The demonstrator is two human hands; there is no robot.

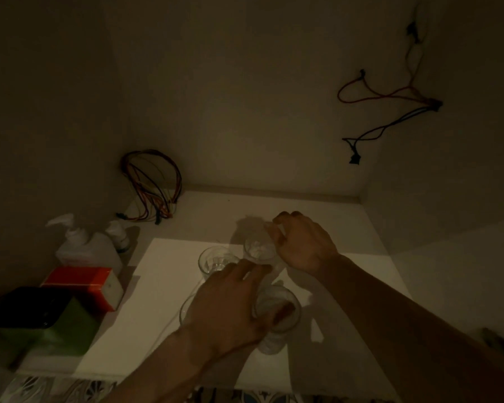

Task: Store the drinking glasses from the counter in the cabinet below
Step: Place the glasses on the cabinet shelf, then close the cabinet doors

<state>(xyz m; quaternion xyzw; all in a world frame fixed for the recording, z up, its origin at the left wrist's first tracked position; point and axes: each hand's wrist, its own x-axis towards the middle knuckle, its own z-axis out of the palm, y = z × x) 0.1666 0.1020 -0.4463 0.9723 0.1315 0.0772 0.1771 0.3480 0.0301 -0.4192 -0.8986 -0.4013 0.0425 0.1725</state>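
Note:
I am looking into a dim cabinet with a white shelf floor (349, 228). Several clear drinking glasses stand close together on it. My right hand (303, 245) curls around the far glass (256, 248), fingers over its rim. My left hand (227, 309) grips the near glass (277, 321), with its thumb against the glass wall. An empty glass (213, 261) stands free just beyond my left fingers. Another glass (184, 311) shows only part of its rim from under my left hand.
Along the left wall stand a pump bottle (79, 245), a small bottle (120, 237), a red and white box (85, 283) and a green and black object (47, 324). A wire bundle (152, 184) hangs in the back left corner. More wires (390, 112) hang at the right.

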